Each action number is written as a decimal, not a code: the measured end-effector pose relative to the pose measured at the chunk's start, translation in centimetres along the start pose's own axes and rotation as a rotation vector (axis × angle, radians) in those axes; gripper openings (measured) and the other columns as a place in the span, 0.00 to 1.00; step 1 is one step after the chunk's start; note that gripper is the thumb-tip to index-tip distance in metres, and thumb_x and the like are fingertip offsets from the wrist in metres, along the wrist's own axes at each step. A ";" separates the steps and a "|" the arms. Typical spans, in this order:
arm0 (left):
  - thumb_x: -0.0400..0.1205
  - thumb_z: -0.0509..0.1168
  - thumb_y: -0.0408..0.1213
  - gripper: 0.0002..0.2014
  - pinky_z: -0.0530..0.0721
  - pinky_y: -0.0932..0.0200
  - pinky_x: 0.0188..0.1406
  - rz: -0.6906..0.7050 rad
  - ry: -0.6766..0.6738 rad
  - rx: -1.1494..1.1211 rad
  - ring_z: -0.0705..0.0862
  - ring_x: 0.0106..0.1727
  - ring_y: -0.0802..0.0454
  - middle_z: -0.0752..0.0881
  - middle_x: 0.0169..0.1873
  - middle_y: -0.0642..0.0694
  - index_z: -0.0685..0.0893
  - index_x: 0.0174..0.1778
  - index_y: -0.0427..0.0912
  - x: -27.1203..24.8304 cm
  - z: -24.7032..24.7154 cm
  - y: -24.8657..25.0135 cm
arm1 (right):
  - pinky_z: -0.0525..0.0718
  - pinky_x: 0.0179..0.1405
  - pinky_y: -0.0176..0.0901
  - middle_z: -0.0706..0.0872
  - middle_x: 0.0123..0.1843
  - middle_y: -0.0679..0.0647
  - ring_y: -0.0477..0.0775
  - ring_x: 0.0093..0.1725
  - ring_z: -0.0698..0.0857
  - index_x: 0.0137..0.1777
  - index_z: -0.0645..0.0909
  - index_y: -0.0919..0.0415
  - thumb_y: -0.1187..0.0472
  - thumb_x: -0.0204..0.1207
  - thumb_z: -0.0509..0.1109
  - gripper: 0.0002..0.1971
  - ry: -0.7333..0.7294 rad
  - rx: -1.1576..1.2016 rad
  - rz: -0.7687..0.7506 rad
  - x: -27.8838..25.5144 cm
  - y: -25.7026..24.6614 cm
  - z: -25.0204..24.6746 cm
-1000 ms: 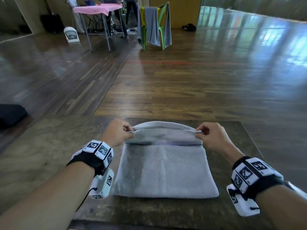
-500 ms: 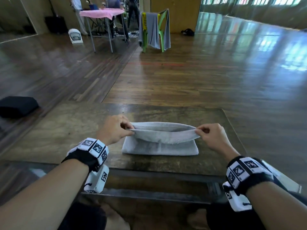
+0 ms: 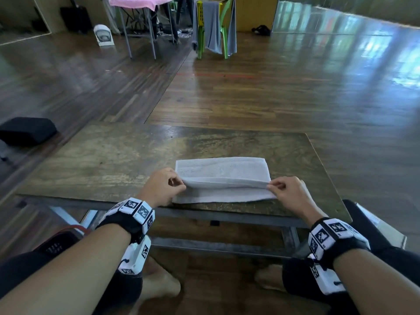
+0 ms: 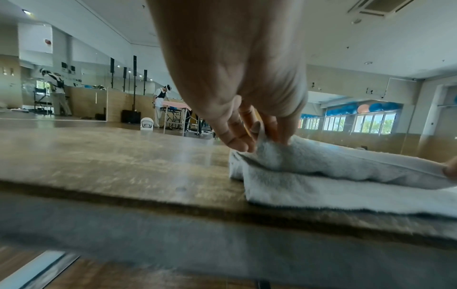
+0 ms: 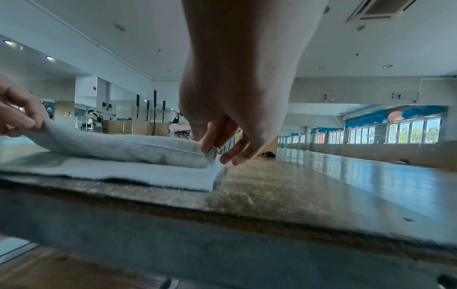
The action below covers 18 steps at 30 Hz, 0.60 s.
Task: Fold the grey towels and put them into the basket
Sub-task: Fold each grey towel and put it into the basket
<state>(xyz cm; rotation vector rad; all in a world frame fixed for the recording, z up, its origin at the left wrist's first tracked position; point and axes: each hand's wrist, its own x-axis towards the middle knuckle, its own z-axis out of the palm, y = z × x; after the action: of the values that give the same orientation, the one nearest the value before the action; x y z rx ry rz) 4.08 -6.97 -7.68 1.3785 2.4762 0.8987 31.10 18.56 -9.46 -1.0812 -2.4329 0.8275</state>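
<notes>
A grey towel (image 3: 221,170) lies partly folded near the front edge of a worn wooden table (image 3: 109,160). My left hand (image 3: 175,181) pinches the left corner of its upper folded layer. My right hand (image 3: 276,186) pinches the right corner of the same layer. That layer is held slightly above the bottom layer, short of the towel's near edge. In the left wrist view the left hand (image 4: 252,140) grips the towel (image 4: 333,168) corner. The right wrist view shows the right hand (image 5: 212,152) on the towel (image 5: 123,148). No basket is in view.
More grey towels (image 3: 212,23) hang over a green chair (image 3: 225,30) far across the wooden floor. A pink-covered table (image 3: 141,2) stands at the back left. A black cushion (image 3: 27,130) lies on the floor to the left. My knees sit under the table's front edge.
Both hands have drawn the towel's far edge toward me, folding it over itself into a narrower strip. The camera has also pulled back from the table.
</notes>
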 end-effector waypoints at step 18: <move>0.74 0.77 0.31 0.04 0.81 0.61 0.30 -0.173 -0.105 0.060 0.84 0.33 0.52 0.87 0.34 0.46 0.88 0.41 0.38 7.2 -4.4 5.0 | 0.78 0.45 0.40 0.91 0.42 0.53 0.54 0.47 0.86 0.46 0.92 0.59 0.69 0.77 0.70 0.09 0.073 -0.050 -0.068 7.2 -5.3 -3.7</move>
<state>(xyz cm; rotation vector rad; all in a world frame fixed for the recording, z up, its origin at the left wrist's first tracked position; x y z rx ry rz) 1.84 -1.00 -0.25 1.1738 2.5138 0.7021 25.46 22.56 -2.66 -1.0219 -2.4266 0.6973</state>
